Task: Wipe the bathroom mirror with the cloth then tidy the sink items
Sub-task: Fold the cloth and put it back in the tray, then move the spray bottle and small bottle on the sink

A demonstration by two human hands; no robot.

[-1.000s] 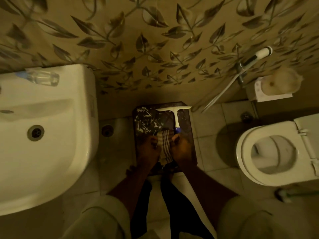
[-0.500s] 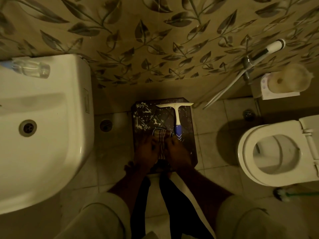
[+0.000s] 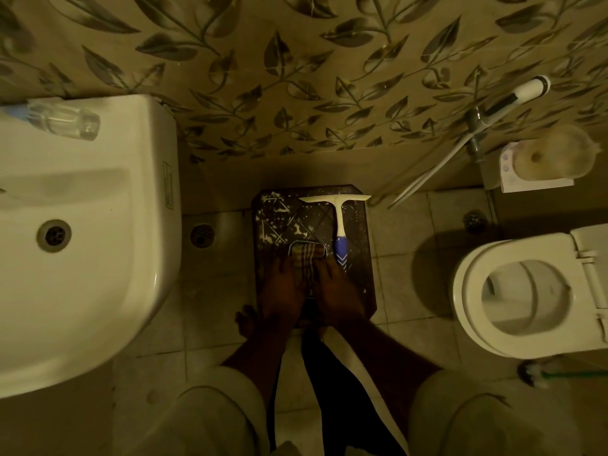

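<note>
A striped cloth [image 3: 304, 260] lies on a dark patterned stool [image 3: 279, 222] on the floor between sink and toilet. My left hand [image 3: 283, 291] and my right hand [image 3: 335, 291] rest side by side on the stool, both pressing the near end of the cloth. The light is dim and my fingers are hard to make out. A white squeegee with a blue handle [image 3: 339, 225] lies on the stool just right of the cloth. A clear bottle [image 3: 62, 121] lies on the back rim of the white sink [image 3: 108, 291]. No mirror is in view.
A white toilet [image 3: 526, 291] with its lid up stands at the right. A bidet sprayer [image 3: 513, 100] hangs on the leaf-patterned wall, with a toilet roll [image 3: 556, 153] below it. A toilet brush [image 3: 539, 375] lies on the tiled floor. A floor drain [image 3: 200, 234] sits left of the stool.
My hands have lowered the cloth onto the stool and flattened over it. My head has tilted slightly, so the sink and bottle have shifted left in view.
</note>
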